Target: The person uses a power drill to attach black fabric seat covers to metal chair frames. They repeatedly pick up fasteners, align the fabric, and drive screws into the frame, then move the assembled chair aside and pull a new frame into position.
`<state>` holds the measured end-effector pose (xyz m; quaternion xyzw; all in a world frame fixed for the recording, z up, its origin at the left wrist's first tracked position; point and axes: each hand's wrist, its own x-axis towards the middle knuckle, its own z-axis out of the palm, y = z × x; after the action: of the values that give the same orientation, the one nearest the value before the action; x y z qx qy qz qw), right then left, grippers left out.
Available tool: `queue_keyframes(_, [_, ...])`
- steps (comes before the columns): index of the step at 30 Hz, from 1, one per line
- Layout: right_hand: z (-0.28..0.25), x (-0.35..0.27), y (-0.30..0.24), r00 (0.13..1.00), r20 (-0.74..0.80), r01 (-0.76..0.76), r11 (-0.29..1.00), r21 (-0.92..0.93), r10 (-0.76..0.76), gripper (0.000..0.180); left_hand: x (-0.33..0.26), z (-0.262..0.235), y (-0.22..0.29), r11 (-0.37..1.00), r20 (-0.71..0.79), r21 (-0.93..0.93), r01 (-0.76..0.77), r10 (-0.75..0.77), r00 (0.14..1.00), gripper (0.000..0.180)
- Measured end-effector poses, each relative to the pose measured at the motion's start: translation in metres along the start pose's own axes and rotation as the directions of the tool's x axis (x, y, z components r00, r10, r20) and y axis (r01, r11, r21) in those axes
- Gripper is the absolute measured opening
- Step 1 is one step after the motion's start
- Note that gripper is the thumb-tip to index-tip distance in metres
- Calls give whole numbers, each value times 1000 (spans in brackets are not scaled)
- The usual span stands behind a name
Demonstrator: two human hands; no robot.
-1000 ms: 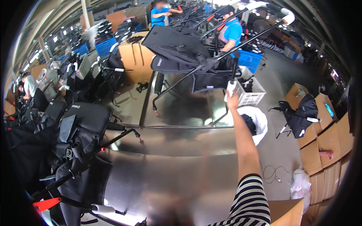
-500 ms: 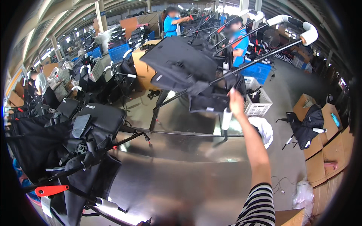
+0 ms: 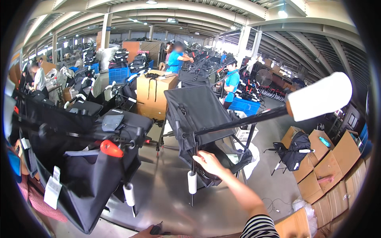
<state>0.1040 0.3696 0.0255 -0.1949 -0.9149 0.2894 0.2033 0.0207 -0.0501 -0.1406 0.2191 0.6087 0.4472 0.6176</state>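
Stroller frame (image 3: 206, 119) in black fabric stands unfolded on the metal table (image 3: 166, 198), white foam-tipped handle (image 3: 319, 97) toward you. Your right hand (image 3: 208, 162) grips its leg tube; your left hand (image 3: 149, 234) barely shows, grip unclear.

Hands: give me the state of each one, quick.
Right hand: closed on the black frame of the folding seat.
Left hand: only its edge shows at the bottom; cannot be told.
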Motion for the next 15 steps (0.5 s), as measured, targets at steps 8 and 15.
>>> queue_keyframes(8, [2, -153, 8, 990, 86, 132, 917, -375, -108, 32, -53, -37, -81, 975, 109, 221, 37, -62, 992, 82])
queue_keyframes(15, [26, -194, -3, 999, -44, -6, 873, -487, -18, 31, -93, -27, -81, 858, 27, 512, 41, -64, 998, 107])
